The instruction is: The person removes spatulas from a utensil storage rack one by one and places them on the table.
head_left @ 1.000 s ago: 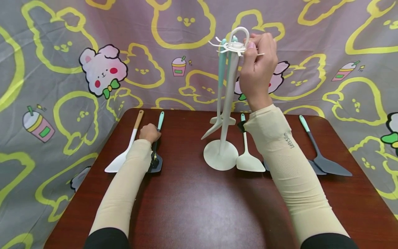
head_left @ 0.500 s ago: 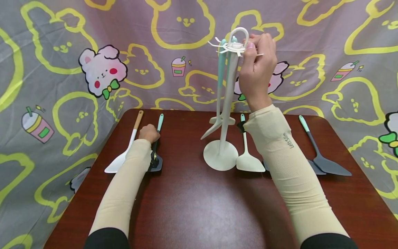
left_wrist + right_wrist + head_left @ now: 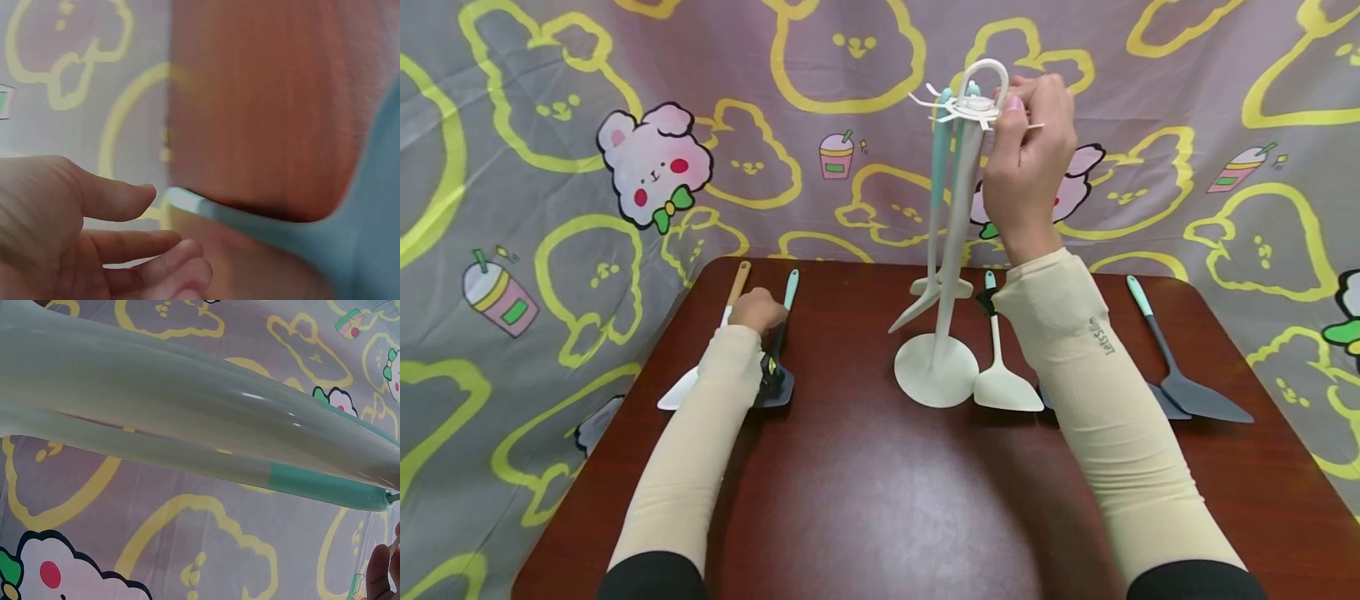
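Note:
My left hand [image 3: 758,312] is over a dark grey spatula [image 3: 780,392] with a mint handle, lying at the left of the table. In the left wrist view the thumb and fingers are spread apart, with the spatula's handle [image 3: 187,200] just beyond their tips. My right hand [image 3: 1030,167] pinches the hooked top of a tall off-white utensil stand [image 3: 961,217]. Mint-handled utensils hang from its hooks, one with a slanted pale head [image 3: 917,307]. The right wrist view shows the stand's pole [image 3: 200,394] beside a hanging handle [image 3: 325,484].
A white spatula [image 3: 679,390] with a wooden handle lies left of the grey one, partly behind the left sleeve. Right of the stand's round base [image 3: 925,387] is a cream spatula [image 3: 1006,390]. Dark grey spatulas lie farther right, one [image 3: 1202,400] in full view. A patterned curtain [image 3: 865,50] hangs behind.
The grey spatula slid slightly towards me, then stayed put. My left hand has loosened and shifted a little off its handle. The right hand keeps its hold on the stand; the view shifted slightly.

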`<act>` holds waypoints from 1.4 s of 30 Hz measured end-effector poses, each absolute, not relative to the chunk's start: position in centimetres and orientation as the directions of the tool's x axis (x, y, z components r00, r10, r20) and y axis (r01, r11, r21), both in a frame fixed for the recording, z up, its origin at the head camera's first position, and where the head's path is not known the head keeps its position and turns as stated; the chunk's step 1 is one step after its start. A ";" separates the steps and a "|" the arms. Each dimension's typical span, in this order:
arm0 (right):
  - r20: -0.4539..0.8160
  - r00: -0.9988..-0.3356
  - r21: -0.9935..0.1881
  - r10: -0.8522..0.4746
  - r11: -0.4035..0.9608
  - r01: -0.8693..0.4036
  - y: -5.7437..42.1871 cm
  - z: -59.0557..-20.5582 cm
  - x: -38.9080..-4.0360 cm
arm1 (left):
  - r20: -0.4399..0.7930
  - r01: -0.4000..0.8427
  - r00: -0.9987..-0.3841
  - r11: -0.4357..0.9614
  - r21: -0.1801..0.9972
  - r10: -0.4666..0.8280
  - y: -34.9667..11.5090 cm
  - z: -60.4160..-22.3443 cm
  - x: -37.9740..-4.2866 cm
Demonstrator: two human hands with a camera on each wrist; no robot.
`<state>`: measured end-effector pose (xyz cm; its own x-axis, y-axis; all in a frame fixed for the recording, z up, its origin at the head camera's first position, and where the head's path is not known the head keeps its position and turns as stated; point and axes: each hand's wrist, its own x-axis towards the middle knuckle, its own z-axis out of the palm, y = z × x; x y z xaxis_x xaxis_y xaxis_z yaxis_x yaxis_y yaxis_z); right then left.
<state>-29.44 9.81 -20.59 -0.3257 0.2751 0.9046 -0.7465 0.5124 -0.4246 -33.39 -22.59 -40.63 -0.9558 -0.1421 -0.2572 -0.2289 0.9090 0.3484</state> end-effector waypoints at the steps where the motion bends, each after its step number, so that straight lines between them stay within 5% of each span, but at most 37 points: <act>1: 0.904 -0.325 -0.425 0.277 0.513 -0.746 9.8 -20.5 -29.4 | -0.247 -0.222 -0.959 0.909 0.353 -0.138 -22.6 -40.2 -33.3; 8: 0.898 -0.342 -0.439 0.277 0.512 -0.738 9.9 -20.4 -29.2 | -0.186 -0.200 -0.974 0.877 0.438 -0.129 -21.7 -37.2 -31.6; 17: 0.898 -0.346 -0.439 0.272 0.509 -0.740 10.0 -20.5 -29.3 | 0.074 0.019 -0.997 0.825 0.565 -0.028 -19.4 -33.9 -28.4; 31: 0.911 -0.340 -0.412 0.233 0.522 -0.747 10.3 -20.7 -29.3 | 0.432 0.352 -0.900 0.687 0.635 0.061 -15.4 -31.7 -24.4; 42: 0.930 -0.315 -0.367 0.189 0.515 -0.775 10.3 -20.8 -28.7 | 0.416 0.382 -0.902 0.673 0.633 0.120 -14.5 -31.8 -22.4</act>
<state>-28.67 10.33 -20.79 -0.3149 0.1889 0.9301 -0.7747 0.5150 -0.3668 -22.42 -14.49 -31.81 -0.9015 0.1196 0.4158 0.3815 0.6733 0.6334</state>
